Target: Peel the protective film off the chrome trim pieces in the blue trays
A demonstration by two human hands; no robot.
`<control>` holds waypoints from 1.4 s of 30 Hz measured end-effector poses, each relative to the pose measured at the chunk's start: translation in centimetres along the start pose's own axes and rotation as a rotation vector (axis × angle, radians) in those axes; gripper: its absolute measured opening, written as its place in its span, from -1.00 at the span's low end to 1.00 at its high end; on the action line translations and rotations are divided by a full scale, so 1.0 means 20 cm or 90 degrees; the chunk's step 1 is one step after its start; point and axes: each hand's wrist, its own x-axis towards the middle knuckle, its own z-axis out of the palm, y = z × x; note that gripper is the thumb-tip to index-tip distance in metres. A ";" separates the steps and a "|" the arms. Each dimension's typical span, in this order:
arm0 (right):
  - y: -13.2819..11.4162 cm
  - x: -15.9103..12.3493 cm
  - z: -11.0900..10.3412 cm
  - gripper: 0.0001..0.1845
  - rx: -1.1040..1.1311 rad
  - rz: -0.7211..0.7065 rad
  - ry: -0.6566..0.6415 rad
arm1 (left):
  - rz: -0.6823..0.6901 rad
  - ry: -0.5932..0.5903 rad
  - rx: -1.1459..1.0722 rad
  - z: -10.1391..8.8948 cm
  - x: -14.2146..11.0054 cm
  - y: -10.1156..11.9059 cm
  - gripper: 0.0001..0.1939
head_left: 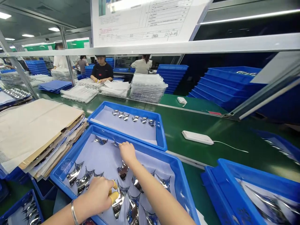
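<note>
A blue tray (185,187) lined with pale paper lies in front of me, with several shiny, pointed, curved metal parts spread in it. My left hand (96,192), wearing yellow finger covers and a bracelet, is curled over the near part of the tray. Its thumb and finger close on the edge of an engraved metal part (120,200). At the tray's far side my right hand (127,152) is closed, its fingertips on another metal part (114,142) that is mostly hidden. Another part (100,140) lies left of it.
Behind is a second blue tray (161,131) holding a row of small metal parts. A stack of papers (39,128) stands left, and stacked blue trays (225,178) right. A white device (198,137) with a cord lies on the green bench (173,118). Other people work beyond.
</note>
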 end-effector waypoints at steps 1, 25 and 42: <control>0.01 -0.03 -0.02 -0.78 0.014 0.002 0.016 | 0.001 0.008 -0.015 0.00 0.00 0.00 -0.76; -0.13 -1.00 -0.19 -0.71 0.622 -0.089 0.345 | 0.133 0.230 -0.513 0.03 -0.06 0.12 -0.56; -0.20 -1.13 -0.34 -0.76 0.635 -0.116 0.376 | 0.215 0.180 -0.453 -0.04 -0.19 0.08 -0.53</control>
